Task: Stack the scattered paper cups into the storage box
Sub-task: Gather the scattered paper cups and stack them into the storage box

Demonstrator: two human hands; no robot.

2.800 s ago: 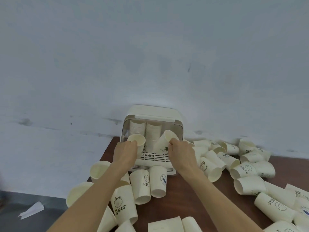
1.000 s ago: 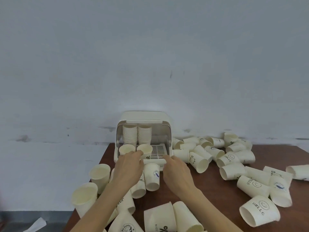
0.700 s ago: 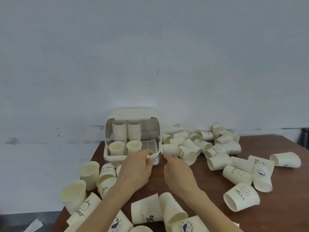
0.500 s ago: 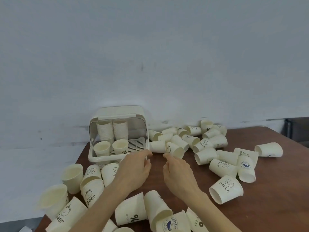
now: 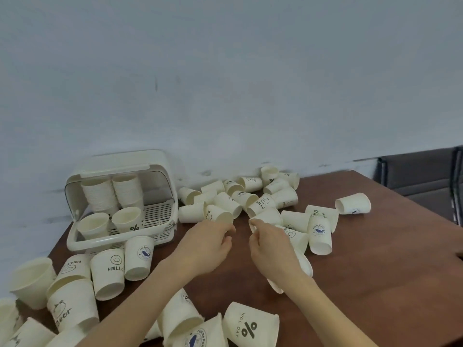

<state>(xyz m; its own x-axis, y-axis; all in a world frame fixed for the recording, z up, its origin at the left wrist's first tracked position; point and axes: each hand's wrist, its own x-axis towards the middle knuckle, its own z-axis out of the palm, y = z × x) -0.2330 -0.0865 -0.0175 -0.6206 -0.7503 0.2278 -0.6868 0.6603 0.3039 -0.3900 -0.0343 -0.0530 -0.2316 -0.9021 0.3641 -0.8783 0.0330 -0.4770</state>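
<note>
- I take the storage box (image 5: 120,240) as my landmark: it sits at the far left of the brown table (image 5: 363,284) against the wall, lid raised, with two tall stacks of cups (image 5: 112,194) at its back and two single upright cups (image 5: 111,222) at its front.
- My left hand (image 5: 204,249) is just right of the box, fingers curled, fingertips at the rim of a cup lying on its side (image 5: 219,214); I cannot tell if it truly grips it.
- My right hand (image 5: 271,246) is further right of the box, thumb and fingers pinching the rim of a tipped cup (image 5: 266,217).
- Most loose cups (image 5: 275,196) lie in a heap right of the box.
- More cups (image 5: 107,271) are scattered in front of the box.
</note>
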